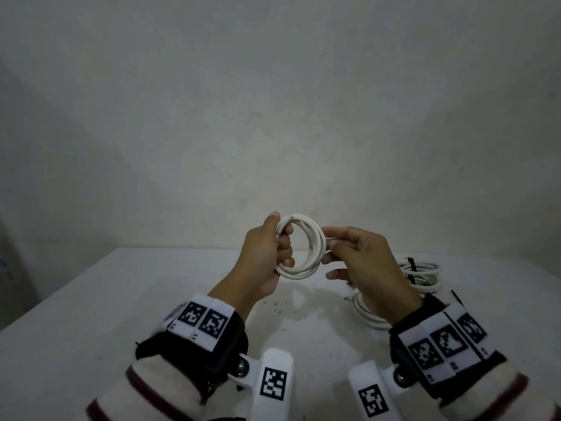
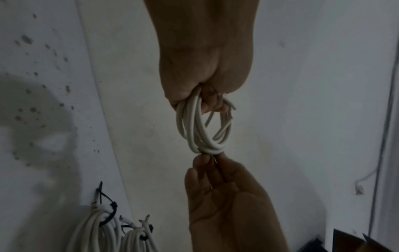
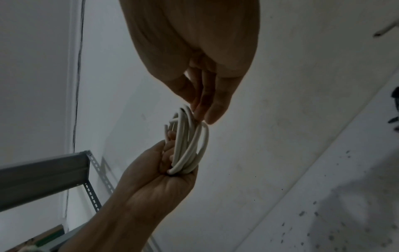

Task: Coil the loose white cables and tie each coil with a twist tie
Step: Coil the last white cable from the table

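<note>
A coil of white cable (image 1: pixel 315 238) is held up above the white table (image 1: pixel 121 299). My left hand (image 1: pixel 280 238) grips the coil's left side, fingers curled through the ring. My right hand (image 1: pixel 329 247) pinches the opposite side with thumb and fingertips. In the left wrist view the coil (image 2: pixel 200 133) hangs from my left hand (image 2: pixel 207 102), and my right hand (image 2: pixel 207 158) meets it from below. The right wrist view shows my right hand (image 3: pixel 200 110) on the top of the coil (image 3: pixel 190 145). A thin dark strip shows at that pinch; I cannot tell what it is.
Two tied white coils (image 1: pixel 422 275) with black ties (image 1: pixel 409 262) lie on the table to the right, partly behind my right wrist. Dark specks dot the table in front of me. A plain wall stands behind. A grey metal shelf (image 3: pixel 43 179) is off to the left.
</note>
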